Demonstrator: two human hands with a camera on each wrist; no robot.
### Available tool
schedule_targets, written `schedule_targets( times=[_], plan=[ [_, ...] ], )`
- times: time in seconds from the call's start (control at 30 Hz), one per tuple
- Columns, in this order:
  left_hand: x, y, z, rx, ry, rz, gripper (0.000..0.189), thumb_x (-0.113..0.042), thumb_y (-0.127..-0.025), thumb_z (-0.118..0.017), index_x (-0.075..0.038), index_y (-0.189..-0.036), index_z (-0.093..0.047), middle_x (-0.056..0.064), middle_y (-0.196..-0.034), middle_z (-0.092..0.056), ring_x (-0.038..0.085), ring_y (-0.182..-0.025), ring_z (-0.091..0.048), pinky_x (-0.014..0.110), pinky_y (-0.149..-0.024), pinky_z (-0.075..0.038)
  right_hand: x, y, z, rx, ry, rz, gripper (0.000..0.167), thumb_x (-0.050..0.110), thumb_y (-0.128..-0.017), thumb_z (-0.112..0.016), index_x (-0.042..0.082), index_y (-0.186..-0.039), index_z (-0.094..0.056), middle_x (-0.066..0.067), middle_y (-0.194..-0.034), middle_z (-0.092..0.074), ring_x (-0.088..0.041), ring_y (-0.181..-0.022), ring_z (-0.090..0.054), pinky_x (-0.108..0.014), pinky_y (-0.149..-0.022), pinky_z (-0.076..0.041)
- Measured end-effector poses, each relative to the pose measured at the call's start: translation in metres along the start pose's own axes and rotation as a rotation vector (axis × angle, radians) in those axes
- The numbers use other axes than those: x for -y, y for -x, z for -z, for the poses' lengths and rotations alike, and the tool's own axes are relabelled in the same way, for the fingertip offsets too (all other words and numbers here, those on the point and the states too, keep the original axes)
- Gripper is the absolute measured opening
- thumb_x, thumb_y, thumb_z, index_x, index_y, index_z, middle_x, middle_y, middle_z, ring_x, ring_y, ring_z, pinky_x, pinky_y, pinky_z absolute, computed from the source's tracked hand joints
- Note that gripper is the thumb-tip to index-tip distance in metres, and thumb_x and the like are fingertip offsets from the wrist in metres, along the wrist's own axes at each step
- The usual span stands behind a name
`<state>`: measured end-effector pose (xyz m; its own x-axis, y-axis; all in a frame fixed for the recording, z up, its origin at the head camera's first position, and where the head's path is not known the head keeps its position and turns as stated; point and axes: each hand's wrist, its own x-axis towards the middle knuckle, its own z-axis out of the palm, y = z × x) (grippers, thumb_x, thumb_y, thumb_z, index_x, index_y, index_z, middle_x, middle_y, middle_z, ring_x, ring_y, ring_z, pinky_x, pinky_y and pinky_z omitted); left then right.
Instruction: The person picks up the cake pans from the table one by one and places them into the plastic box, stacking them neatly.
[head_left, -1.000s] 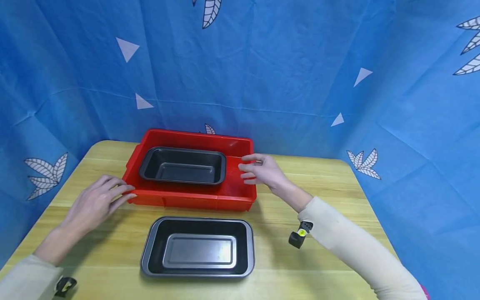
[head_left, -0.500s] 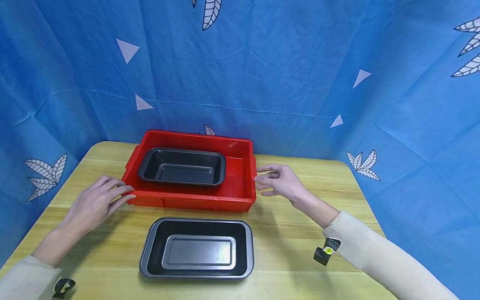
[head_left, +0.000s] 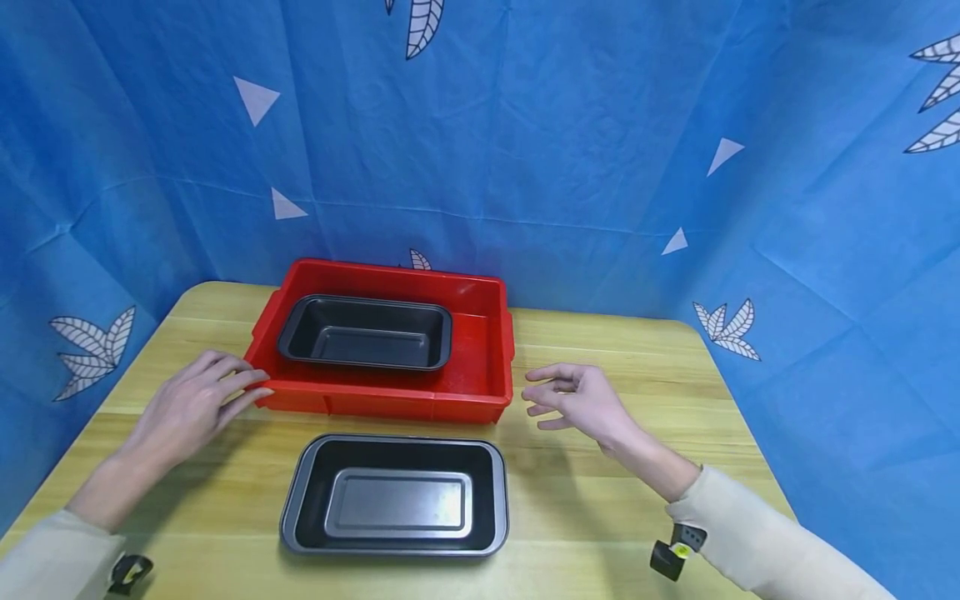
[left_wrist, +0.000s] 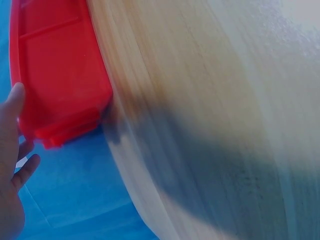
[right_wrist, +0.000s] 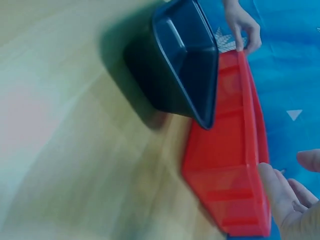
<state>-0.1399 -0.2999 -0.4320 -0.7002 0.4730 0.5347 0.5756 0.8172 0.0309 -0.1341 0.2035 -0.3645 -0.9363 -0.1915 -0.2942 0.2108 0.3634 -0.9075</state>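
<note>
A red plastic bin (head_left: 472, 346) stands at the back of the table with a smaller dark loaf pan (head_left: 367, 333) lying inside, toward its left. My left hand (head_left: 198, 396) is at the bin's front left corner, where thumb and fingertips pinch the rim; the left wrist view shows the thumb (left_wrist: 15, 97) on the near side. In front of the bin rests a larger grey loaf pan (head_left: 397, 498), its inside facing up. To the right of the bin, my right hand (head_left: 581, 400) hovers above the table, holding nothing, its fingers spread and loosely bent.
The pale wooden table (head_left: 607, 342) has rounded far corners. Behind it and along the sides hangs a blue cloth (head_left: 480, 167) with white leaf and triangle prints. A dark band with a small black device (head_left: 675, 550) sits at the right sleeve.
My right hand has drawn back from over the bin's right end, moving right and toward me. The left hand, the bin and both pans have stayed in place.
</note>
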Motion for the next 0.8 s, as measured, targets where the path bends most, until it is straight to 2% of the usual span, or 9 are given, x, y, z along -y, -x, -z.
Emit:
schedule_targets(
  times=[0.1,0.13,0.2,0.27,0.33,0.37,0.47,0.57,0.8],
  plan=[
    [0.0,0.0,0.0,0.005,-0.004,0.002,0.087,-0.065,-0.105,-0.017,-0.006,-0.109,-0.081,0.014,-0.098,-0.074,0.031,-0.095,-0.061,0.053,-0.079,-0.058,-0.01,0.001,-0.003,0.005,-0.018,-0.011,0.043,0.014,-0.099,-0.073,-0.005,-0.136,-0.063,-0.024,-0.124,-0.075,-0.035,-0.101,-0.08,-0.05,-0.087,-0.065],
    [0.0,0.0,0.001,0.01,-0.006,0.004,0.079,-0.063,-0.107,-0.026,-0.006,-0.109,-0.081,0.014,-0.098,-0.074,0.031,-0.095,-0.061,0.053,-0.079,-0.058,-0.013,0.001,-0.005,0.004,-0.024,-0.019,0.043,0.014,-0.099,-0.073,-0.005,-0.136,-0.063,-0.024,-0.122,-0.076,-0.035,-0.1,-0.08,-0.051,-0.088,-0.065],
    [0.0,0.0,0.002,0.021,-0.009,0.008,0.053,-0.051,-0.107,-0.054,-0.006,-0.11,-0.081,0.014,-0.099,-0.074,0.031,-0.096,-0.061,0.053,-0.079,-0.059,-0.02,0.001,-0.008,0.005,-0.042,-0.034,0.043,0.012,-0.098,-0.074,-0.007,-0.135,-0.063,-0.024,-0.12,-0.077,-0.035,-0.098,-0.08,-0.053,-0.088,-0.065],
    [0.0,0.0,0.002,0.029,-0.011,0.011,0.031,-0.033,-0.097,-0.076,-0.006,-0.111,-0.081,0.014,-0.1,-0.074,0.032,-0.096,-0.061,0.054,-0.079,-0.059,-0.027,0.001,-0.013,0.011,-0.06,-0.048,0.043,0.011,-0.097,-0.075,-0.008,-0.134,-0.063,-0.024,-0.118,-0.077,-0.035,-0.097,-0.08,-0.054,-0.089,-0.064],
    [0.0,0.0,0.002,0.033,-0.012,0.013,0.032,-0.013,-0.081,-0.088,-0.006,-0.112,-0.081,0.015,-0.101,-0.074,0.032,-0.097,-0.061,0.054,-0.08,-0.059,-0.033,0.002,-0.016,0.023,-0.062,-0.051,0.044,0.011,-0.097,-0.075,-0.01,-0.134,-0.063,-0.024,-0.117,-0.078,-0.034,-0.097,-0.08,-0.054,-0.089,-0.064],
    [-0.001,0.0,0.002,0.033,-0.013,0.013,0.033,-0.012,-0.08,-0.088,-0.006,-0.112,-0.081,0.015,-0.101,-0.074,0.032,-0.098,-0.061,0.054,-0.08,-0.059,-0.036,0.002,-0.018,0.032,-0.064,-0.05,0.045,0.01,-0.097,-0.074,-0.011,-0.134,-0.062,-0.025,-0.117,-0.077,-0.035,-0.097,-0.08,-0.053,-0.089,-0.064],
    [-0.001,-0.001,0.002,0.029,-0.012,0.01,0.028,-0.028,-0.095,-0.078,-0.006,-0.112,-0.081,0.015,-0.101,-0.074,0.032,-0.098,-0.061,0.052,-0.08,-0.059,-0.043,0.003,-0.022,0.048,-0.059,-0.047,0.045,0.011,-0.097,-0.074,-0.011,-0.135,-0.061,-0.026,-0.117,-0.077,-0.033,-0.096,-0.081,-0.051,-0.087,-0.065],
    [0.0,-0.001,0.003,0.031,-0.012,0.014,0.048,-0.047,-0.102,-0.058,-0.007,-0.112,-0.081,0.014,-0.1,-0.074,0.031,-0.097,-0.061,0.052,-0.08,-0.059,-0.048,0.004,-0.026,0.053,-0.062,-0.059,0.044,0.01,-0.097,-0.074,-0.01,-0.134,-0.062,-0.025,-0.116,-0.078,-0.03,-0.092,-0.08,-0.048,-0.085,-0.066],
    [0.0,-0.001,0.003,0.032,-0.003,0.019,0.045,-0.046,-0.1,-0.061,-0.007,-0.111,-0.081,0.014,-0.101,-0.075,0.032,-0.098,-0.061,0.053,-0.08,-0.06,-0.058,0.006,-0.039,0.066,-0.081,-0.101,0.045,0.012,-0.095,-0.078,-0.009,-0.131,-0.064,-0.021,-0.108,-0.08,-0.025,-0.086,-0.081,-0.046,-0.079,-0.067]
  ],
)
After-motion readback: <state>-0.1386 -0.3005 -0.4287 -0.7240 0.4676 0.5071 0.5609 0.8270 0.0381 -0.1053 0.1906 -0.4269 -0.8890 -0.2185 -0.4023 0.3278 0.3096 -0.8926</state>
